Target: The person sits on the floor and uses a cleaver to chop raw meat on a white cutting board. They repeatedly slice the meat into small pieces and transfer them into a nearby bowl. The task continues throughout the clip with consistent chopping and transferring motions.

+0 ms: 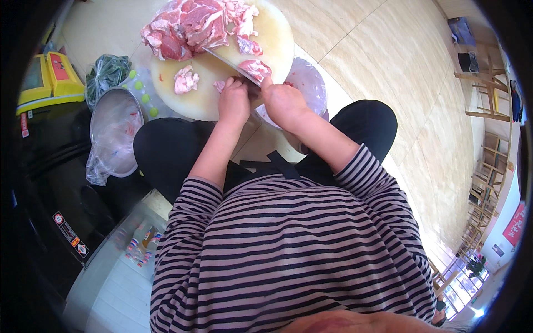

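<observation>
My right hand (285, 102) grips a knife (233, 66) whose blade points up and left over a round cutting board (200, 106). Beside the blade lies a small piece of raw meat (255, 68). My left hand (235, 98) is at the board's near edge, left of the knife, its fingers bent down; whether they hold a scrap is hidden. A large cut of raw meat (200, 25) rests at the far side of the board, its lower edge by the knife tip. Pale trimmings (186, 80) lie at the left.
A plastic-lined bucket (310, 85) stands right of the board, partly under its edge. To the left are a metal bowl with plastic film (139, 143), a bag of greens (109, 73) and a black-and-yellow appliance (50, 83). Wooden chairs (491, 95) line the far right.
</observation>
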A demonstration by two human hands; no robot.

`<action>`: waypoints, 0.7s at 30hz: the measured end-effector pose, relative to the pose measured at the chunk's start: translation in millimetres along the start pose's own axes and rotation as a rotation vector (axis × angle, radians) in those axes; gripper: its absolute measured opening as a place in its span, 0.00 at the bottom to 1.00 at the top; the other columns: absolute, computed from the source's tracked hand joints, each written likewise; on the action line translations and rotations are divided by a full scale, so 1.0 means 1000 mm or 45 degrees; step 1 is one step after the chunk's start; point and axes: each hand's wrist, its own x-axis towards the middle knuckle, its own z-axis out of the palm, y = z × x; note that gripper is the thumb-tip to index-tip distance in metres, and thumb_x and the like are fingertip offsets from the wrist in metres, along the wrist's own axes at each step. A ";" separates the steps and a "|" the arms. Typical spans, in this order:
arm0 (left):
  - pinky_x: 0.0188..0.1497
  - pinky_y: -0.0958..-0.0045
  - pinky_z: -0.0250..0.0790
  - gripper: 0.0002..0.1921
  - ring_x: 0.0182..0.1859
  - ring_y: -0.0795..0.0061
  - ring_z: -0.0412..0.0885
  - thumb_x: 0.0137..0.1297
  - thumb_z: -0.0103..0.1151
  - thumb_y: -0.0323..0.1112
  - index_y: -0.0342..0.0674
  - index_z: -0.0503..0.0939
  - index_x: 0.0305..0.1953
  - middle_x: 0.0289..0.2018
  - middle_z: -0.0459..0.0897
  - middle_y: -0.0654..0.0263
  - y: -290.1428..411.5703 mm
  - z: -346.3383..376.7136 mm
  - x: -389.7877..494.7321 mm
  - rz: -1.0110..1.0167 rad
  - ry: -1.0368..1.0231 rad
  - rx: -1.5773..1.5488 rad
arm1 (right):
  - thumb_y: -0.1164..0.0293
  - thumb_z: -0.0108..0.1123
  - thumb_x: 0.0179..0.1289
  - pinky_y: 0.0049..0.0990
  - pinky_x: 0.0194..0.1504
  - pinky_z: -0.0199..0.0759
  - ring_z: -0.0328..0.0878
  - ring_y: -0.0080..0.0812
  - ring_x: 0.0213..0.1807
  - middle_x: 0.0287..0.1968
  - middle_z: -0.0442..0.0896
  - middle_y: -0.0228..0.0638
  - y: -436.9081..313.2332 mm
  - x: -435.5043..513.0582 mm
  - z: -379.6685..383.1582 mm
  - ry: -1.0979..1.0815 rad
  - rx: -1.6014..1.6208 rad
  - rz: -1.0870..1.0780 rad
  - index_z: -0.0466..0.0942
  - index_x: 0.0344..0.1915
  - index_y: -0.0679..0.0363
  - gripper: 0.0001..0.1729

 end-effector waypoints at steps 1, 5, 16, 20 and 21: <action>0.49 0.65 0.72 0.11 0.47 0.60 0.76 0.44 0.66 0.27 0.41 0.84 0.33 0.40 0.84 0.63 0.001 -0.002 -0.001 0.032 0.016 -0.013 | 0.75 0.46 0.61 0.44 0.37 0.76 0.83 0.52 0.35 0.31 0.82 0.54 0.005 -0.003 -0.002 0.014 0.003 0.014 0.67 0.41 0.69 0.10; 0.53 0.64 0.70 0.15 0.49 0.59 0.75 0.42 0.67 0.27 0.42 0.84 0.37 0.42 0.83 0.65 -0.003 -0.009 -0.006 -0.033 0.015 0.034 | 0.72 0.50 0.62 0.46 0.40 0.74 0.81 0.54 0.38 0.33 0.82 0.54 0.039 -0.028 -0.007 0.056 0.041 0.052 0.68 0.41 0.66 0.11; 0.60 0.62 0.66 0.20 0.55 0.57 0.73 0.44 0.70 0.26 0.40 0.83 0.43 0.52 0.78 0.60 -0.025 -0.016 -0.016 -0.221 -0.014 0.038 | 0.70 0.55 0.61 0.50 0.34 0.71 0.78 0.58 0.30 0.25 0.79 0.56 0.051 -0.047 -0.005 0.383 0.279 -0.021 0.69 0.40 0.65 0.12; 0.59 0.60 0.65 0.20 0.54 0.56 0.73 0.42 0.70 0.27 0.40 0.82 0.42 0.50 0.79 0.60 -0.026 -0.010 -0.021 -0.125 0.043 0.094 | 0.72 0.53 0.61 0.49 0.33 0.72 0.79 0.57 0.29 0.24 0.79 0.55 0.046 -0.058 -0.002 0.306 0.257 -0.022 0.68 0.39 0.65 0.09; 0.59 0.60 0.65 0.20 0.54 0.56 0.74 0.42 0.70 0.27 0.40 0.82 0.42 0.50 0.79 0.60 -0.024 -0.009 -0.022 -0.122 0.062 0.104 | 0.72 0.53 0.61 0.49 0.32 0.72 0.79 0.56 0.29 0.24 0.79 0.54 0.044 -0.063 0.000 0.277 0.244 -0.038 0.67 0.38 0.65 0.09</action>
